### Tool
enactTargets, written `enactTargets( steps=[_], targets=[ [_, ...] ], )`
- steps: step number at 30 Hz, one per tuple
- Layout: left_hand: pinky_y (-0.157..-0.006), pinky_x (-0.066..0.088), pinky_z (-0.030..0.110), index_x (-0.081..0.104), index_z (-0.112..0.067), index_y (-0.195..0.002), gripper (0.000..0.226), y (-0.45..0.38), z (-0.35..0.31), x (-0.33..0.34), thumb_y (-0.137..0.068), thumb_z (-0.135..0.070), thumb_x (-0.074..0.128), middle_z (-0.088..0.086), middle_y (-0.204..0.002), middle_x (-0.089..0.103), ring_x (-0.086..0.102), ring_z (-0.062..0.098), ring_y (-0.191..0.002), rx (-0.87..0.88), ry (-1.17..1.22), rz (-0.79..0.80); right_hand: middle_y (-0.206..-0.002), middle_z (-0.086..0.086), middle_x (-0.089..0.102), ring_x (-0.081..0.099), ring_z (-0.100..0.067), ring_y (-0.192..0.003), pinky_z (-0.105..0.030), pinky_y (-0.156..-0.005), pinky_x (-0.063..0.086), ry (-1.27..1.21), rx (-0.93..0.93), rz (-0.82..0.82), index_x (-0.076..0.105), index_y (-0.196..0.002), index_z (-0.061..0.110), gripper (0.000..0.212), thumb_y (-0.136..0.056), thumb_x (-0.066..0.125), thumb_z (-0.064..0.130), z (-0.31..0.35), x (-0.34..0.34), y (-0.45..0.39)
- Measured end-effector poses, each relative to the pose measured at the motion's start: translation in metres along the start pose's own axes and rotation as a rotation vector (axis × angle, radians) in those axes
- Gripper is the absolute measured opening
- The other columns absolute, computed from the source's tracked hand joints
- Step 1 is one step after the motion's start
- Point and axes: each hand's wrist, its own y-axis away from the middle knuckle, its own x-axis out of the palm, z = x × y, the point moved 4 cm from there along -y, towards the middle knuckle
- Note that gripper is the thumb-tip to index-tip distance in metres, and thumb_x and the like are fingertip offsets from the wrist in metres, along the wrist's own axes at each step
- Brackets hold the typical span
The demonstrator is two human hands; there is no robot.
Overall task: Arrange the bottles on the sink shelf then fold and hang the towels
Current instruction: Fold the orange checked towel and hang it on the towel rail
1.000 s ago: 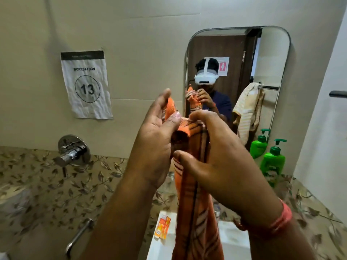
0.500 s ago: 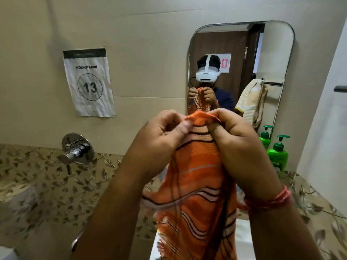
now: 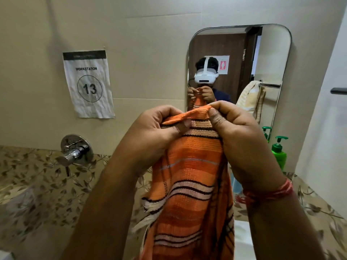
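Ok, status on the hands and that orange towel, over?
Left hand and right hand both pinching top edge of orange striped towel. Towel hanging upright before mirror, not yet hung. Green pump bottle standing at right, clear of towel.

A paper sign (image 3: 88, 84) reading "WORKSTATION 13" is hanging on the beige wall (image 3: 150, 53), left of the mirror (image 3: 270, 53). A chrome tap (image 3: 76, 153) is projecting from the wall just above the leaf-patterned tiles (image 3: 37, 184). The mirror is reflecting a brown door (image 3: 232, 51).
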Motion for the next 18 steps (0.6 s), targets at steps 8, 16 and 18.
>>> enactTargets(
  steps=[8,16,18],
  targets=[
    [-0.061,0.052,0.029,0.068,-0.03,-0.072,0.009,0.004,-0.005,-0.002,-0.08,-0.029,0.069,-0.008,-0.07,0.066,0.063,0.008,-0.063,0.088,0.214,-0.165,-0.079,-0.008,0.065,0.059,-0.02,-0.07,-0.03,-0.062,0.053,-0.282,0.133,0.101,0.07,-0.087,0.015,0.018,-0.095,0.054,0.018,-0.009,-0.002,0.003],
    [-0.058,0.056,0.029,0.065,-0.02,-0.082,0.01,0.0,-0.007,-0.009,-0.091,-0.018,0.063,0.001,-0.072,0.065,0.064,0.016,-0.062,-0.007,0.475,-0.11,-0.076,-0.009,0.064,0.06,-0.016,-0.065,-0.025,-0.057,0.053,-0.38,0.216,0.176,0.065,-0.089,0.008,0.02,-0.089,0.051,0.022,-0.003,0.005,0.008],
    [-0.06,0.058,0.031,0.064,-0.017,-0.088,0.009,0.002,-0.008,0.0,-0.091,-0.026,0.064,0.003,-0.073,0.067,0.067,0.018,-0.064,-0.031,0.426,-0.035,-0.078,-0.011,0.063,0.061,-0.019,-0.066,-0.027,-0.059,0.054,-0.396,0.214,0.192,0.065,-0.09,0.008,0.02,-0.094,0.049,0.02,-0.004,0.012,0.009]
  ],
)
